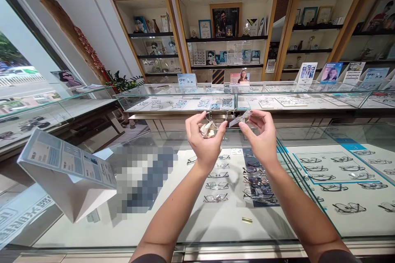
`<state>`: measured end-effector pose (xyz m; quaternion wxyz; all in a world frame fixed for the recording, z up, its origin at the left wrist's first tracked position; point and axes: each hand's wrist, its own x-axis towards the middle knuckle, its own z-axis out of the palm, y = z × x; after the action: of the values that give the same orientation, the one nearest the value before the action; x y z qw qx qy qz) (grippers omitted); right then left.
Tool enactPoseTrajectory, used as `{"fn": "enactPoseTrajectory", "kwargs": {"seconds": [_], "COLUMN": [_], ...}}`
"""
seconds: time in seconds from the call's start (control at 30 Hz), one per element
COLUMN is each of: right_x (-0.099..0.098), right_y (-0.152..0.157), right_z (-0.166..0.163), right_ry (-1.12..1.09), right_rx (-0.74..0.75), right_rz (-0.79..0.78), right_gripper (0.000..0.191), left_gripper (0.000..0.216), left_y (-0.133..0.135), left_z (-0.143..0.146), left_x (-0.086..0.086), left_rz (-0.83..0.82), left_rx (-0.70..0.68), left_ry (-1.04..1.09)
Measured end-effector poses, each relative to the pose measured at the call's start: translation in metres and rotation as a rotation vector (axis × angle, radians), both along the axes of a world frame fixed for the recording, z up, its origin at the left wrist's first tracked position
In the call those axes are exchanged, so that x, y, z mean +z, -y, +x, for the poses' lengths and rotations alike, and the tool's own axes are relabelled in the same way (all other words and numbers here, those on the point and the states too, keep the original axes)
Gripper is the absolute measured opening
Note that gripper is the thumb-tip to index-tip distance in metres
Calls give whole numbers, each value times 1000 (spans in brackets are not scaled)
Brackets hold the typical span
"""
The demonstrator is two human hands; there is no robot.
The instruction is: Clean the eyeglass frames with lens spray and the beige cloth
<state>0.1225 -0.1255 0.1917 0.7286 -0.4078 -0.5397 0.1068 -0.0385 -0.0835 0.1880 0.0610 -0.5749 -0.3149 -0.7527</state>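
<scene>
Both my hands hold up one pair of thin-rimmed eyeglasses (227,111) above the glass display case. My left hand (203,137) grips the left lens rim between thumb and fingers. A crumpled off-white cloth (208,130) is tucked in that same hand, behind the lens. My right hand (261,133) pinches the right side of the glasses, where a clear strip, perhaps a tag or sticker, shows at the lens (240,119). Under the glass below my hands lie rows of eyeglasses (217,186).
A folded white card stand (69,168) stands on the glass at left. A small gold-coloured piece (247,220) lies near the front edge. Another glass counter (185,95) runs across behind, with card stands (307,77) on top. A plant (123,82) is at back left.
</scene>
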Motion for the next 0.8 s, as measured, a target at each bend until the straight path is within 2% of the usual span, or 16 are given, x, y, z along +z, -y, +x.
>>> {"fn": "enactPoseTrajectory", "kwargs": {"seconds": [0.13, 0.27, 0.4, 0.53, 0.63, 0.8], "right_x": [2, 1, 0, -2, -2, 0], "right_y": [4, 6, 4, 2, 1, -6], "right_z": [-1, -5, -7, -7, -7, -3], "right_ry": [75, 230, 337, 364, 301, 81], "right_rx": [-124, -311, -367, -391, -307, 21], "right_rz": [61, 256, 363, 352, 308, 214], "right_gripper": [45, 45, 49, 49, 44, 28], "left_gripper": [57, 58, 62, 59, 58, 60], "left_y": [-5, -10, -12, -12, -13, -19], "left_z": [1, 4, 6, 7, 7, 3], "left_x": [-4, -6, -7, -7, -7, -10], "left_rz": [-98, -157, -153, -123, -86, 56], "left_rx": [-130, -254, -265, -239, -212, -106], "left_ry": [33, 58, 75, 81, 90, 92]}}
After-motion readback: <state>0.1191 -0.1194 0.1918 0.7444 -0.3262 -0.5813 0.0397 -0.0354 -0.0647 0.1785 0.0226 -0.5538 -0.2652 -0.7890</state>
